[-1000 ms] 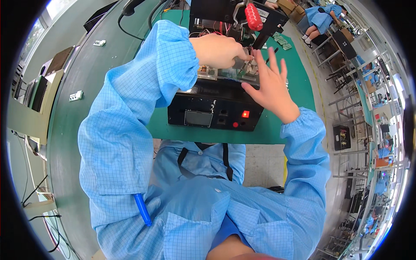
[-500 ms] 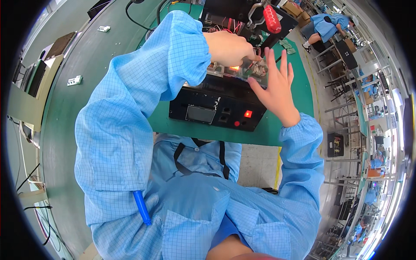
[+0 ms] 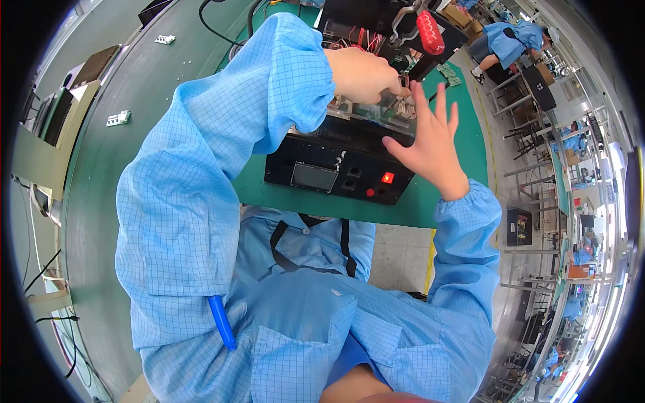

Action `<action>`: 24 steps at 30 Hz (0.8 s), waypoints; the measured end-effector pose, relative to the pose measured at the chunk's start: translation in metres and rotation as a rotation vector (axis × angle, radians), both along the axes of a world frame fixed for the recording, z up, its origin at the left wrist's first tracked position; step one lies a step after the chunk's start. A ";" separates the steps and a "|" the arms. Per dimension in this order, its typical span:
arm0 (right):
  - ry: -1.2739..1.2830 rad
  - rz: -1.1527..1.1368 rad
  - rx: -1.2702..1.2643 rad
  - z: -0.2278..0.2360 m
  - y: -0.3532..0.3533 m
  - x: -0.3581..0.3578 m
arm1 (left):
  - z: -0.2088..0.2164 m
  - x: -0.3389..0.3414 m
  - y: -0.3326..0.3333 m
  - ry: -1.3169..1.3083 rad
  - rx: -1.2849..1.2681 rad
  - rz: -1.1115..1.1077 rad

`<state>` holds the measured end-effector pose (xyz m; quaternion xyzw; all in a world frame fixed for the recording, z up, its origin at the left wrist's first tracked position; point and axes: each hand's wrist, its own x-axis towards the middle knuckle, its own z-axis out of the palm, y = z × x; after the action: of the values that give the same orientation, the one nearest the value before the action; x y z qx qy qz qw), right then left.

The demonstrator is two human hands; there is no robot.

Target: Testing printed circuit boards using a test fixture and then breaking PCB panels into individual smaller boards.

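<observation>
Black electronic test fixture [image 3: 369,180] is sitting near the bench's [image 3: 460,154] front edge, red switch [image 3: 388,178] glowing, red-handled toggle clamp [image 3: 430,32] standing toward the back. Left hand [image 3: 366,75] is reaching in over the clear panel [image 3: 381,117], fingers bent; can't tell if it's gripping anything. Right hand [image 3: 433,141] is hanging empty, fingers spread, near the fixture's right end. Green circuit boards [image 3: 449,74] are lying near the bench's right edge.

Two bare hands [image 3: 363,75] at a black machine [image 3: 369,161], red-handled clamp [image 3: 430,32], green tabletop [image 3: 467,138]
</observation>
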<state>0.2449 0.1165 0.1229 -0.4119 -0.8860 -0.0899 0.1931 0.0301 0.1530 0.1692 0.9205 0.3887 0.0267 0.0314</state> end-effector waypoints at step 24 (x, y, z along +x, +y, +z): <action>0.018 -0.006 0.057 0.002 0.005 0.009 | -0.003 0.000 0.007 -0.034 -0.005 -0.024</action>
<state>0.2534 0.1210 0.1250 -0.4096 -0.8802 -0.1118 0.2122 0.0297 0.1597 0.1658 0.9243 0.3773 0.0410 0.0406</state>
